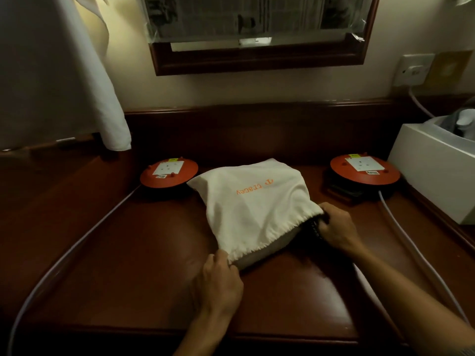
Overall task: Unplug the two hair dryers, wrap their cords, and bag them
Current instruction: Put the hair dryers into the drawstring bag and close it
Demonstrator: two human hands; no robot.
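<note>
White bag (254,201) lay mid-desk, mouth toward person. Left hand (221,276) pinched near hem corner; right hand (336,227) curled round dark item (314,228) at mouth. Orange cord reels (168,173) (365,169) flanked bag, apart. Bare desk (128,265) lay left; white box (434,168) stood at right edge.

Matt cream cloth bag (254,201) lies on glossy dark wood desk (128,265).
</note>
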